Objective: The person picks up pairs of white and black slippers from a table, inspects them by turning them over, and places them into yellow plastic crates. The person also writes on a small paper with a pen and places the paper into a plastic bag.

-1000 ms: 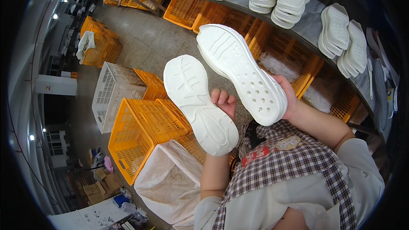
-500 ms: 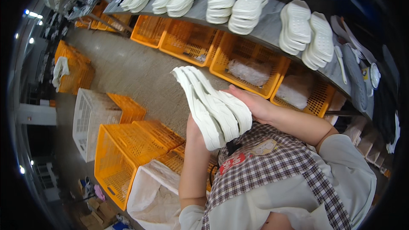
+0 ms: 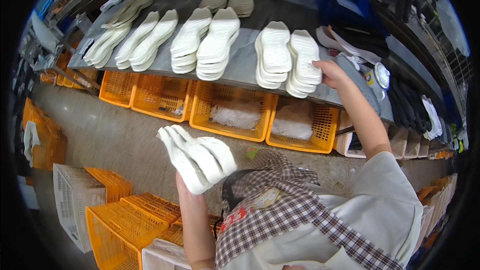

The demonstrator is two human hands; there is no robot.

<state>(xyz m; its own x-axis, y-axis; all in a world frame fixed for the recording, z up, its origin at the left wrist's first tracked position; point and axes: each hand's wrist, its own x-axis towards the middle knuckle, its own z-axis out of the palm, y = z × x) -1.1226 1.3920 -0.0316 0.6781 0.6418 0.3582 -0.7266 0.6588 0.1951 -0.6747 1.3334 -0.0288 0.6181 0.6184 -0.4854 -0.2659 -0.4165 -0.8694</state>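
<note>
My left hand [image 3: 184,186] holds up a small stack of white shoe soles [image 3: 200,162], tilted in front of the apron; most of its fingers are hidden behind them. My right hand [image 3: 330,73] reaches out to the table, its closed fingers at the right edge of a taller stack of white soles [image 3: 304,62]. What those fingers grip, if anything, is hidden. A matching stack of soles [image 3: 275,52] stands just left of it. Further left, more stacked soles [image 3: 217,42] line the table's near edge.
Under the grey table [image 3: 245,45] stand orange crates [image 3: 160,96], some with clear plastic bags [image 3: 292,121]. A blue bin [image 3: 345,5] and a white-lidded container [image 3: 381,76] are at the right. More orange crates [image 3: 120,230] and a white crate [image 3: 75,210] stand lower left.
My right hand has let go of the held soles and moved out to the stack on the table. The left hand keeps the soles alone. The view has turned toward the table's right side.
</note>
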